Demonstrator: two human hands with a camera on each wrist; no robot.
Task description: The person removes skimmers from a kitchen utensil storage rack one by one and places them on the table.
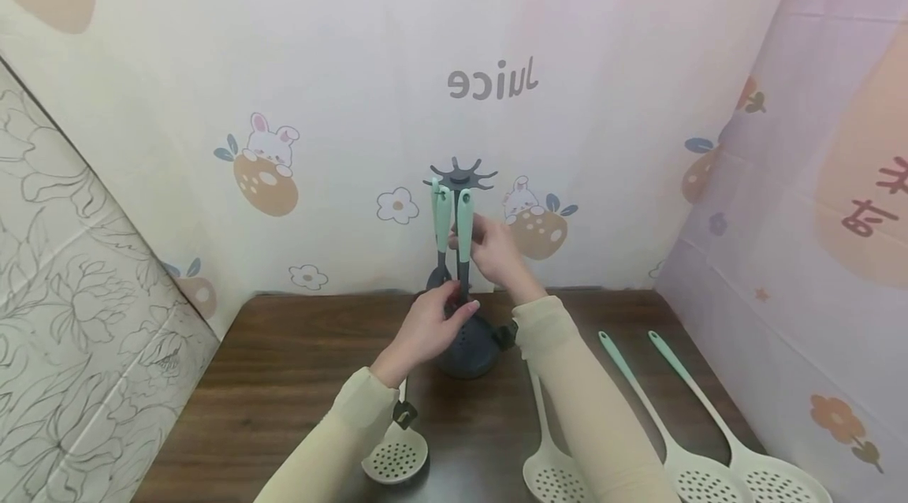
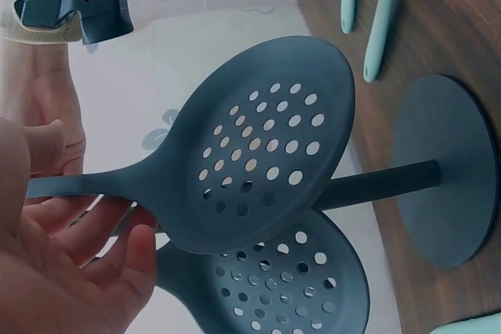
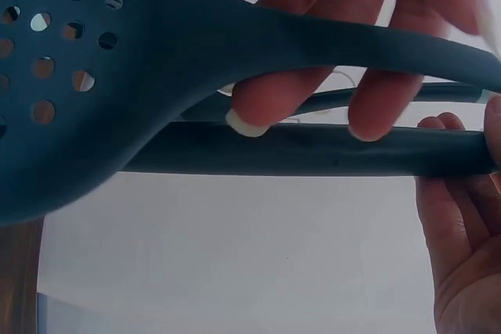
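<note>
A dark utensil stand with a hooked top (image 1: 461,178) rises from its round base (image 2: 450,185). Three mint-green handles stand close to its post, one of them a handle (image 1: 464,223) at the front. My left hand (image 1: 424,323) holds the neck of a dark slotted skimmer (image 2: 176,185), with fingers behind it and thumb in front. Another dark skimmer (image 2: 354,291) hangs beside it in the left wrist view. Behind the handles, my right hand (image 1: 499,255) grips the stand's post (image 3: 344,150), partly hidden in the head view.
On the dark wooden table (image 1: 284,377) lie several cream skimmers: one skimmer (image 1: 386,452) near the left forearm, another (image 1: 542,456) beside the right forearm, and two farther right, including the rightmost skimmer (image 1: 741,460). A printed cloth (image 1: 340,132) hangs behind the table.
</note>
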